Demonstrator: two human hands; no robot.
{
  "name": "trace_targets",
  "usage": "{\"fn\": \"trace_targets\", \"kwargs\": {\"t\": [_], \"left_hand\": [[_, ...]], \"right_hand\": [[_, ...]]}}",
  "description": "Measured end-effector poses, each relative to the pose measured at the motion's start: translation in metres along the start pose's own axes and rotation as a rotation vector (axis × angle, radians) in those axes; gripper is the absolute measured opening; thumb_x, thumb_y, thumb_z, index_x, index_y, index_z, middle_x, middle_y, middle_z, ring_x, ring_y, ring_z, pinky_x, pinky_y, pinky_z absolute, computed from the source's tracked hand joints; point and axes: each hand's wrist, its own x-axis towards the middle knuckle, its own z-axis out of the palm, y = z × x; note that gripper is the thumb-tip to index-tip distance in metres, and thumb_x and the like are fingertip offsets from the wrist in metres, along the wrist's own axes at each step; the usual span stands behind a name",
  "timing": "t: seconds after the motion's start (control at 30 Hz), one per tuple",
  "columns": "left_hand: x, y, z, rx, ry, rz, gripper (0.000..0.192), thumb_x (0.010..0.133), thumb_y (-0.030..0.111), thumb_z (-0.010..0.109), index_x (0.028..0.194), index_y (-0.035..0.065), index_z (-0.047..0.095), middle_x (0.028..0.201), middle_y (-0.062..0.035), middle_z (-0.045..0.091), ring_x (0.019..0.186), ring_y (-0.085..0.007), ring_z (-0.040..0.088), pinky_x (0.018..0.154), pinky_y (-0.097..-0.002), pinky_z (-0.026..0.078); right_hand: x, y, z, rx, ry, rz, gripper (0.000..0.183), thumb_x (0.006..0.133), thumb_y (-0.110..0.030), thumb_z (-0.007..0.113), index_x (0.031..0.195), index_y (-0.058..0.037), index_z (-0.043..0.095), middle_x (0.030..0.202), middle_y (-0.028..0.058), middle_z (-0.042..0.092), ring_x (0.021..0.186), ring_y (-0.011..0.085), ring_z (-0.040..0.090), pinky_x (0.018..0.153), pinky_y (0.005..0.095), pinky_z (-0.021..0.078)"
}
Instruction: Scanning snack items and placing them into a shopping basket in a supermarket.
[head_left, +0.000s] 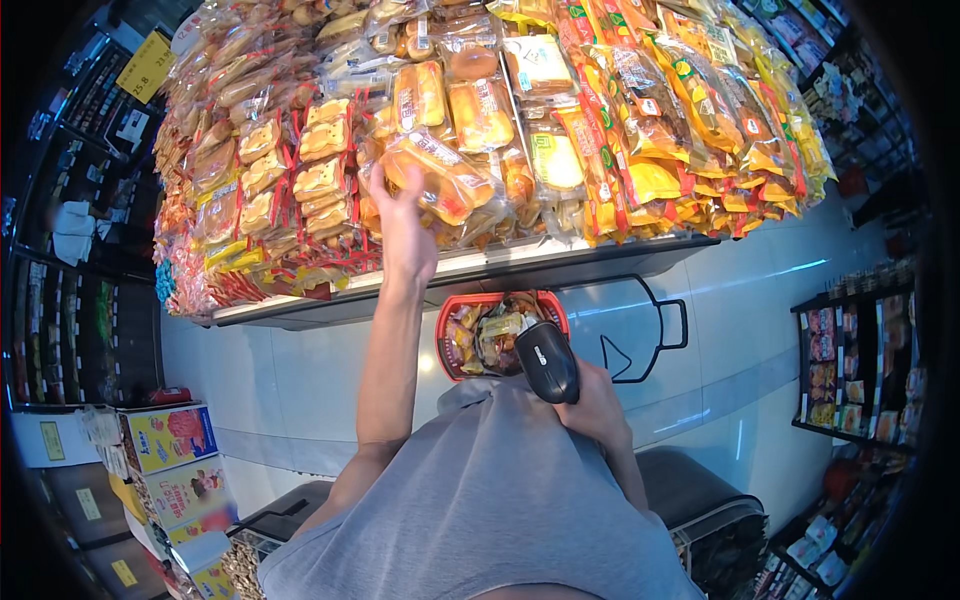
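Observation:
My left hand (405, 232) reaches over the front of a heaped bread display, its thumb and fingertips at a clear-wrapped bread pack (442, 176) that lies tilted on other packs. Whether the fingers grip the pack or only touch it is unclear. My right hand (596, 397) is closed around a black handheld barcode scanner (549, 364), held low in front of my body. Under the scanner's head, a red plastic shopping basket (444, 352) contains small wrapped snacks (463, 334) and a dark round container or bag, partly hidden by the scanner.
Yellow-and-red bread packages (660, 112) fill the display's right side; bear-shaped wrapped breads (322, 139) lie left. A black metal frame (660, 330) stands beside the basket. Dark bins (694, 480) flank my body. Stocked shelves (855, 367) stand right, and printed cartons (172, 435) left.

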Motion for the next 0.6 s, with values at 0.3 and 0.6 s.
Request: {"fn": "trace_targets", "kwargs": {"t": [0.3, 0.6], "left_hand": [[0.011, -0.008, -0.010, 0.235, -0.183, 0.118, 0.085, 0.089, 0.004, 0.070, 0.156, 0.0075, 0.018, 0.148, -0.0196, 0.041, 0.128, -0.0246, 0.052, 0.104, -0.0370, 0.047], [-0.094, -0.022, 0.009, 0.177, -0.670, 0.080, 0.096, 0.085, 0.002, 0.074, 0.158, 0.0095, 0.013, 0.148, -0.0187, 0.042, 0.135, -0.0264, 0.045, 0.110, -0.0407, 0.041]], "right_hand": [[0.006, -0.003, -0.002, 0.059, 0.053, -0.037, 0.030, 0.081, -0.002, 0.070, 0.110, 0.0013, 0.064, 0.093, 0.0208, 0.070, 0.088, 0.0343, 0.072, 0.076, 0.0374, 0.0540], [0.019, 0.008, 0.003, 0.938, 0.332, -0.046, 0.043, 0.093, -0.008, 0.070, 0.133, -0.0006, 0.055, 0.126, 0.0101, 0.062, 0.106, 0.0173, 0.064, 0.088, 0.0295, 0.0515]]}}
